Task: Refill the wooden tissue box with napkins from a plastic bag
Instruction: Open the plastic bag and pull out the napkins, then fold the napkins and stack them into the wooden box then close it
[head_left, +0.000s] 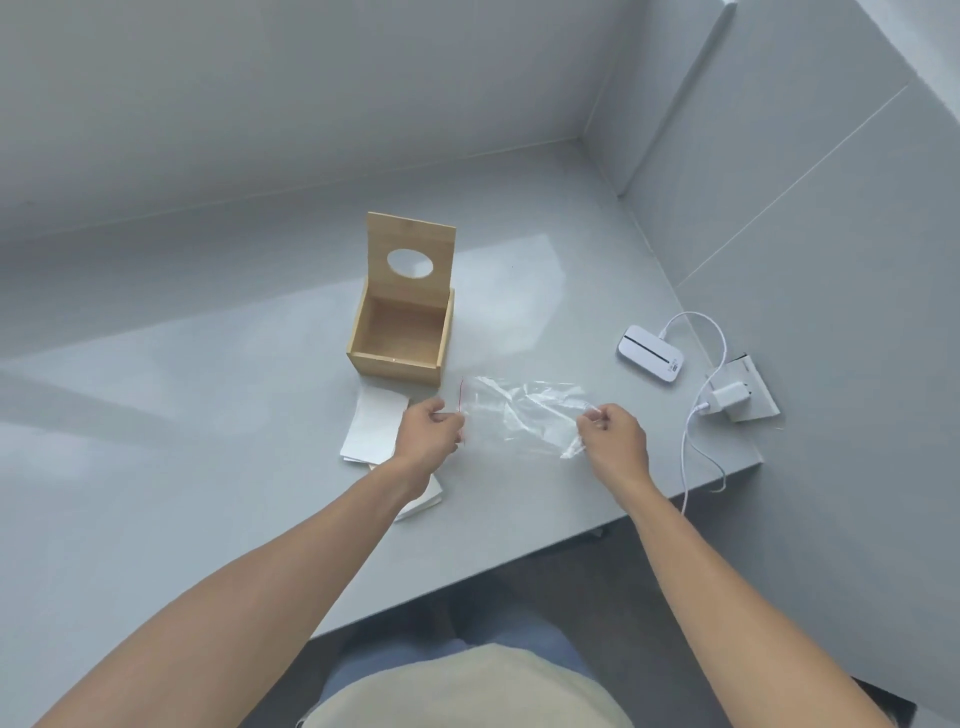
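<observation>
Left hand (428, 431) and right hand (613, 434) pinch an empty plastic bag (524, 415) taut, fingers closed on its ends; napkins (371, 426) lie beside the open wooden tissue box (400, 332).

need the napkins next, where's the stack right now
In the head view the napkins lie on the table just in front of the open wooden tissue box, partly under the left hand, left of the plastic bag.

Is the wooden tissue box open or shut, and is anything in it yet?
Open and empty: the wooden tissue box has its lid raised, bare floor inside.
</observation>
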